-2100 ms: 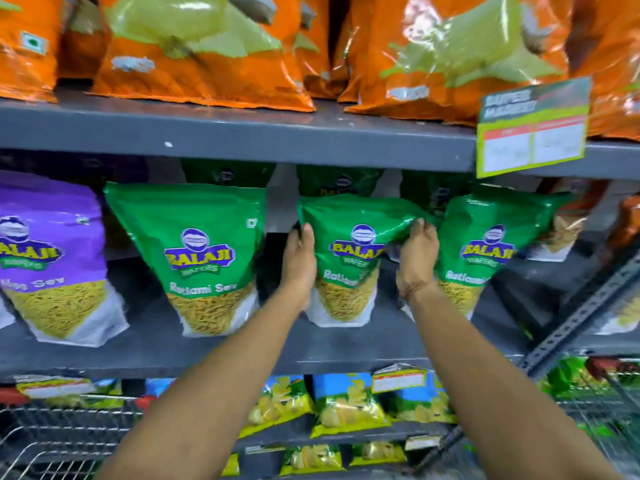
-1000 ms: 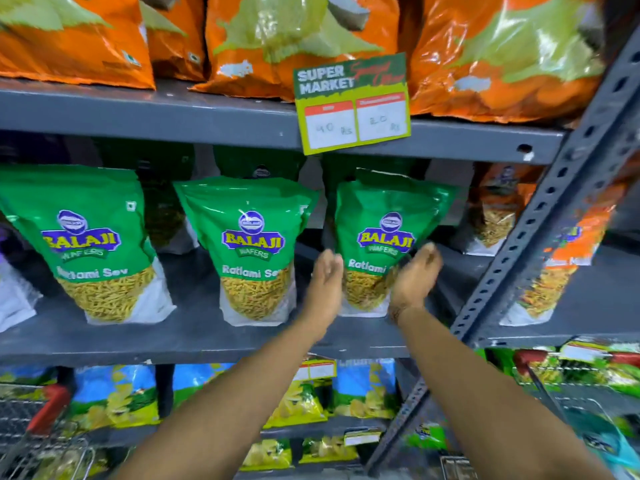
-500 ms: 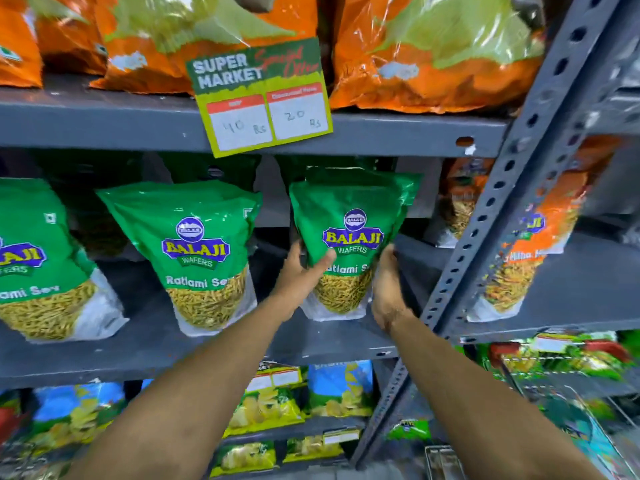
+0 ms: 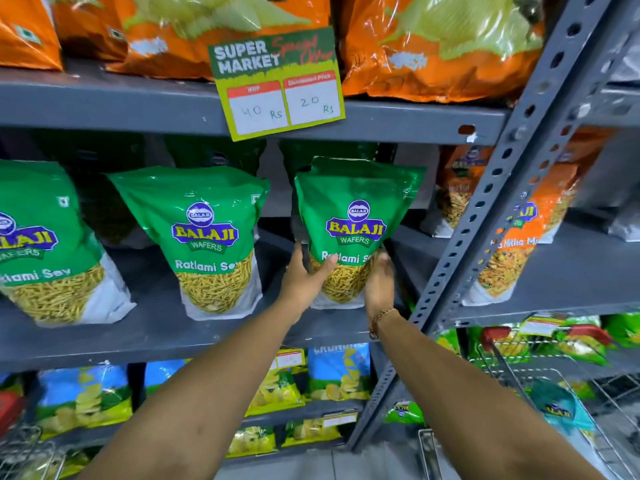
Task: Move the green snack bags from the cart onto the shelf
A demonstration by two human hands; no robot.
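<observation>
Head view: Both hands grip one glossy green Balaji snack pouch (image 4: 356,216) at its lower part. The left hand (image 4: 302,275) clasps the pouch's left lower edge, thumb across the front. The right hand (image 4: 379,280) presses its right lower edge. The pouch stands upright on the grey metal shelf (image 4: 156,327), directly below the green and yellow price card (image 4: 277,84). A second green pouch (image 4: 204,237) stands left of the gripped pouch, apart from it. A wire cart (image 4: 554,393) sits lower right of the shelf.
</observation>
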